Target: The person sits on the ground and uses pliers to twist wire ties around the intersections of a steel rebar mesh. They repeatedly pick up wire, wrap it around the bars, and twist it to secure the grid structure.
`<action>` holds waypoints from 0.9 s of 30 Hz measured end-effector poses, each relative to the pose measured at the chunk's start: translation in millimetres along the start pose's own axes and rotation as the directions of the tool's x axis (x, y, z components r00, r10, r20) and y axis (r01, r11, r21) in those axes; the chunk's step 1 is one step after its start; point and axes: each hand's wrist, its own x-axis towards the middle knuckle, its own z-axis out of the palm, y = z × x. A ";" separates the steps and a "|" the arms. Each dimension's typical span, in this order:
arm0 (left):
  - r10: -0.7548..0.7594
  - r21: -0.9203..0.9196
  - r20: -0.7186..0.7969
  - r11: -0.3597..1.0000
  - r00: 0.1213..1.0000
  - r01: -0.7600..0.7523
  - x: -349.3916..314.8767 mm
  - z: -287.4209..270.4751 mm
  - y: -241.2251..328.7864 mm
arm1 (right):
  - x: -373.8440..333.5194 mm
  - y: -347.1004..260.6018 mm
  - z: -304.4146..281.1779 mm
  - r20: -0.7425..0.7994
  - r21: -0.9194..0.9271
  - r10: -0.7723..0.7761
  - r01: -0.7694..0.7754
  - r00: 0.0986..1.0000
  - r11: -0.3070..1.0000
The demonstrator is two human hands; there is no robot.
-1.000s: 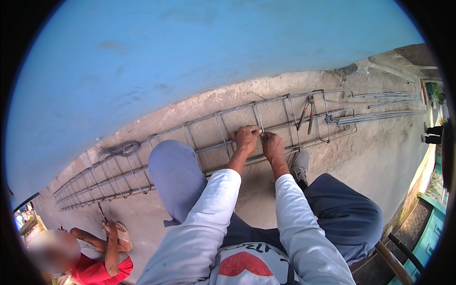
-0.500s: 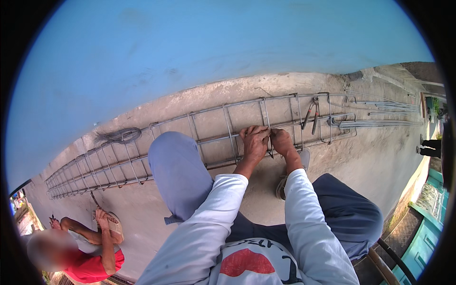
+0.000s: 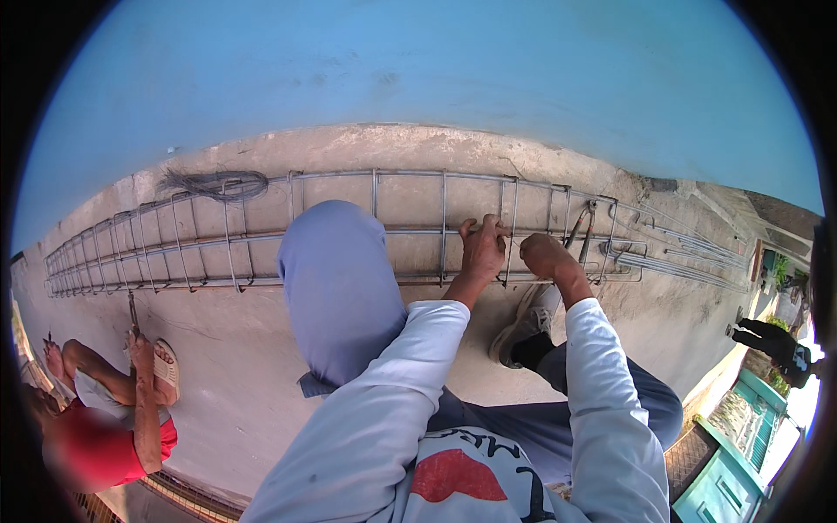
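Observation:
A long cage of steel reinforcing bars (image 3: 218, 235) lies on the concrete ground along a blue wall. My left hand (image 3: 482, 247) grips one of its long bars where an upright stirrup crosses it. My right hand (image 3: 547, 257) is closed just to the right, on the lower bar of the same cage; what it holds is hidden by the fingers. Both arms wear pale long sleeves. My knees in blue-grey trousers (image 3: 336, 279) are bent close to the cage, and my grey shoe (image 3: 521, 327) rests under the right hand.
A pair of pincers (image 3: 582, 225) hangs on the cage near its right end. Loose bars (image 3: 689, 261) lie beyond that end. A coil of tie wire (image 3: 214, 184) sits by the wall. Another person in red (image 3: 113, 418) squats at lower left. A person in dark clothes (image 3: 772, 342) stands at right.
The view has shifted, so the cage and my hands sit more to the right. My hands stay together on the same spot of the cage, the left one now curled over the bar.

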 end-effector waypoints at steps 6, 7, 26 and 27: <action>0.009 0.024 0.052 1.000 0.999 -0.010 -0.4 -0.9 2.0 | -13.2 -48.0 -67.5 0.049 -0.070 0.068 -0.065 0.996 0.995; 0.000 0.047 0.063 0.999 0.998 -0.003 0.9 -1.2 4.0 | -7.2 -44.7 -67.7 0.029 -0.120 0.027 -0.023 0.999 0.993; -0.071 0.045 0.033 0.997 0.997 0.070 6.0 1.1 14.8 | 14.3 -4.8 -47.0 -0.112 0.092 0.234 -0.225 0.966 0.970; -0.074 0.045 0.032 0.996 0.997 0.073 5.6 1.8 15.0 | 12.2 0.8 -39.5 -0.099 0.134 0.183 -0.170 0.978 0.976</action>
